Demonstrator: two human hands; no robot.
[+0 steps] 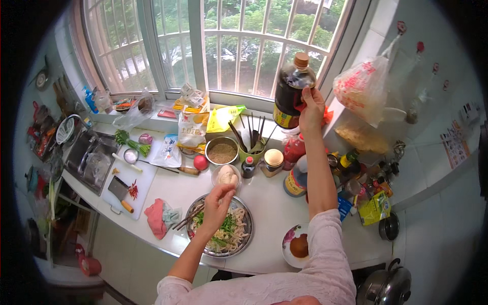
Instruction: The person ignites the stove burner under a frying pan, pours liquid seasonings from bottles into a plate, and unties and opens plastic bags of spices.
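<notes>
My right hand point(313, 108) grips a large plastic bottle of dark liquid point(292, 85) with a brown cap, held upright in front of the window, near the sill. Loosely bent fingers and nothing visible between them mark my left hand point(219, 207), which is above a round metal dish point(249, 232). Pale shredded food point(238, 228) and chopped greens point(228, 225) fill this dish. A pair of chopsticks point(187, 221) rests on its left rim. Just behind is a small bowl point(215, 177) with pale, lumpy food point(227, 175). To the right, a floral plate point(286, 251) holds brown sauce point(299, 246), partly covered by my right sleeve.
A cleaver point(119, 188) lies on a white cutting board point(146, 183) beside chopped red pieces point(133, 190). Further left is a sink point(85, 160). Behind stand a pot of brown grains point(223, 152), a chopstick holder point(253, 152) and a jar point(273, 160). Cloths point(160, 219) lie near the counter edge.
</notes>
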